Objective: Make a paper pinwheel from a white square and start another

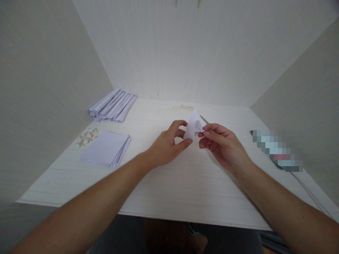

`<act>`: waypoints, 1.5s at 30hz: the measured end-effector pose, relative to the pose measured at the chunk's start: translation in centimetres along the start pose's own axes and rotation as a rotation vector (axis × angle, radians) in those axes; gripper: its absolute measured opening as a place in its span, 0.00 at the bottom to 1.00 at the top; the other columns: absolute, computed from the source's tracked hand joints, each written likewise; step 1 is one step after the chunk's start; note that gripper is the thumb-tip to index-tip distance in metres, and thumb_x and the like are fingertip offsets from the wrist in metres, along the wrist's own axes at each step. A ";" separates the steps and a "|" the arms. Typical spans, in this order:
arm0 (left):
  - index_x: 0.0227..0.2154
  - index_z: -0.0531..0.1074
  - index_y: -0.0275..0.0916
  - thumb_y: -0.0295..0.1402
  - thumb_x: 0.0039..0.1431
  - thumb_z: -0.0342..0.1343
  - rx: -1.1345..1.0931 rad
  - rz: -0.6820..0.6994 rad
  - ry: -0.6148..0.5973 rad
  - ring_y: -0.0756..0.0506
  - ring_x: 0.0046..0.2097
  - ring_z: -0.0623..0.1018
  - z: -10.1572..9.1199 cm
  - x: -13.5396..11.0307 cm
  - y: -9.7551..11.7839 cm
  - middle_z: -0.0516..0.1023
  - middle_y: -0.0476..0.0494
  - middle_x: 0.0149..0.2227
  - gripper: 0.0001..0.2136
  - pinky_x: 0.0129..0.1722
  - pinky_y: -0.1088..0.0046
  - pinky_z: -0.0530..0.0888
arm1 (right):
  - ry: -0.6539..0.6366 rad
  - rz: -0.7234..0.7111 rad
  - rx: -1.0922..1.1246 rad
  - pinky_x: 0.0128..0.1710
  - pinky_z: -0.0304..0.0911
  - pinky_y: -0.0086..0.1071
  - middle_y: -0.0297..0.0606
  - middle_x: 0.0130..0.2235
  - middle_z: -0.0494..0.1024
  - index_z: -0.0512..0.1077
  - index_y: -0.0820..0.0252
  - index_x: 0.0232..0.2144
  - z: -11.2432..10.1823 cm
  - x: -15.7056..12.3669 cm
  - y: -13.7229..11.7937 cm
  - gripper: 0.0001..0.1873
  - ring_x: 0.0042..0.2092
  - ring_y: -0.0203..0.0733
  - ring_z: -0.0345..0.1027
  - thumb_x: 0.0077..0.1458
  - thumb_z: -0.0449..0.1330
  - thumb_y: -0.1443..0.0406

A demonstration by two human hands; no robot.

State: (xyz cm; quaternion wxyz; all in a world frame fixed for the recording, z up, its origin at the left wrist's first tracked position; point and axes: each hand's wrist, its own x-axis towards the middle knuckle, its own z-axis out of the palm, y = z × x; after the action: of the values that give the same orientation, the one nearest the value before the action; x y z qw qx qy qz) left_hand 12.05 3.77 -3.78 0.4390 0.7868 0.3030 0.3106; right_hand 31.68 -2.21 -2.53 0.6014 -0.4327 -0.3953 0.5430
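Curled white paper (190, 129) was held above the desk (169, 192), right of the square paper stack (102, 148); right hand (224, 144) pinched its narrow end, left hand (168, 146) gripped its broad side. Rolled papers (113, 106) lay behind that stack.

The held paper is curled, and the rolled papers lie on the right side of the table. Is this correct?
Not fully: the rolled papers lie on the left side of the table, as the head view shows. The held paper is indeed curled.
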 end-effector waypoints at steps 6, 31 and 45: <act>0.56 0.61 0.42 0.39 0.65 0.55 0.094 0.065 0.049 0.46 0.39 0.81 0.1 -0.1 0.0 0.82 0.43 0.43 0.19 0.27 0.74 0.65 | 0.003 -0.002 -0.043 0.28 0.69 0.31 0.32 0.31 0.83 0.78 0.55 0.32 -0.1 0.0 0.3 0.10 0.26 0.35 0.74 0.46 0.73 0.63; 0.54 0.62 0.41 0.28 0.62 0.51 0.090 0.061 -0.104 0.43 0.47 0.81 0.1 0.0 0.8 0.82 0.40 0.48 0.17 0.45 0.66 0.72 | 0.109 -0.351 -0.626 0.25 0.65 0.31 0.33 0.30 0.79 0.70 0.56 0.34 0.3 -1.2 1.1 0.09 0.26 0.36 0.71 0.52 0.67 0.67; 0.36 0.72 0.37 0.28 0.57 0.57 -0.149 0.022 -0.048 0.46 0.40 0.76 2.2 1.3 -0.7 0.76 0.45 0.37 0.04 0.41 0.71 0.72 | 0.120 -0.525 -1.059 0.28 0.61 0.31 0.31 0.28 0.81 0.77 0.56 0.30 -0.3 -2.1 0.5 0.01 0.26 0.36 0.71 0.53 0.64 0.66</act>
State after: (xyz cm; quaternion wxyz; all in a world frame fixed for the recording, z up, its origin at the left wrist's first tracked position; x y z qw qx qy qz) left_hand 14.35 3.98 -5.03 0.4998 0.7625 0.2598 0.3183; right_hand 31.64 -4.28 -3.16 0.4393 -0.5915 -0.6715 0.0795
